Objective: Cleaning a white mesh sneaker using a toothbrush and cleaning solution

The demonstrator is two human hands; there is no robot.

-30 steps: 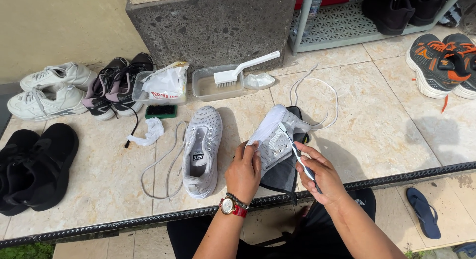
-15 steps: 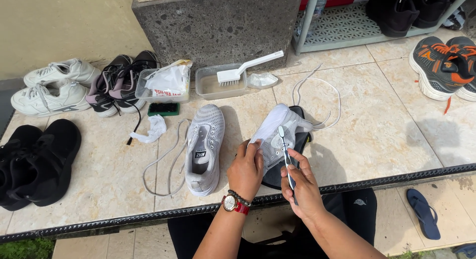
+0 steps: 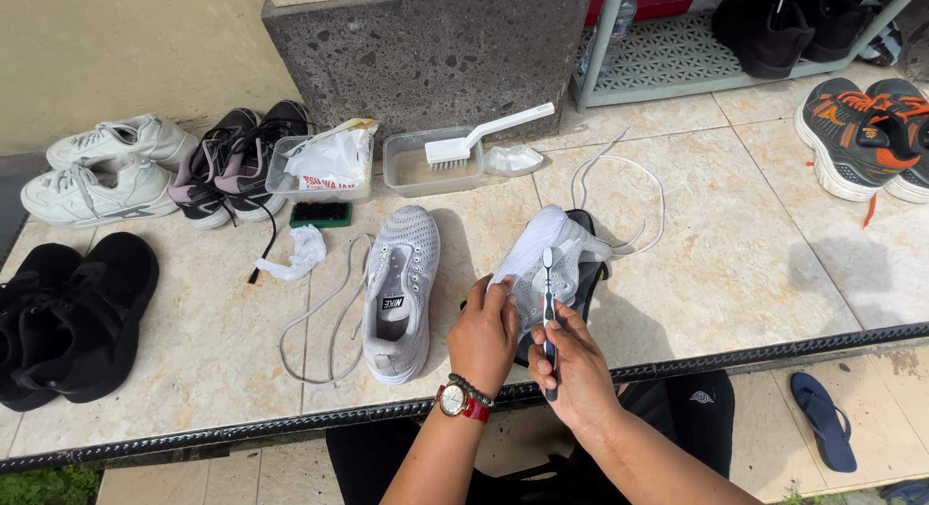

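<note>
The left hand [image 3: 484, 333] (wristwatch and bead bracelet at the wrist) grips the side of a grey mesh sneaker [image 3: 542, 268], tilted on the tiled ledge [image 3: 735, 263] near its edge. The right hand [image 3: 578, 370] is closed around a toothbrush [image 3: 549, 316], bristles up against the sneaker. Its mate [image 3: 399, 290] lies just left, unlaced

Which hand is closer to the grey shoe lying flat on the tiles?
Left. The left hand, gripping the white shoe, sits just beside the grey shoe. The right hand, holding the toothbrush, is farther off, beyond the left hand.
</note>
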